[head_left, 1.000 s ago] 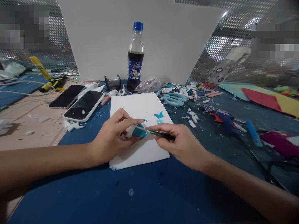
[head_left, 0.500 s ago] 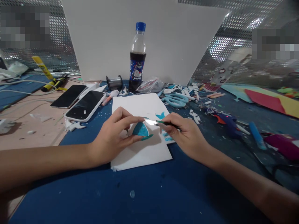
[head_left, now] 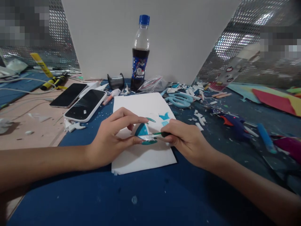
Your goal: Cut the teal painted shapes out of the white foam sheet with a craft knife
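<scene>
My left hand [head_left: 113, 138] pinches a small teal cut-out piece [head_left: 141, 129] between thumb and fingers, just above a white foam sheet [head_left: 141, 153] on the blue mat. In my right hand [head_left: 185, 139] sits a thin craft knife [head_left: 154, 135], fingers closed round its dark handle. Its bright blade lies against the lower edge of the teal piece. A teal scrap [head_left: 149, 142] rests under the blade. Another teal shape [head_left: 164, 116] lies on the sheet beyond my right hand.
Two phones [head_left: 85, 105] lie at the left. A Pepsi bottle [head_left: 140, 53], a wire spool [head_left: 115, 81] and a plastic bag stand behind the sheet. Light blue scissors [head_left: 176, 100], white foam scraps, a blue glue gun [head_left: 232, 122] and coloured paper [head_left: 277, 100] clutter the right.
My right hand has drawn the knife lower, so the blade now lies flat along the teal piece's bottom edge. The left hand keeps its pinch and has turned the piece slightly.
</scene>
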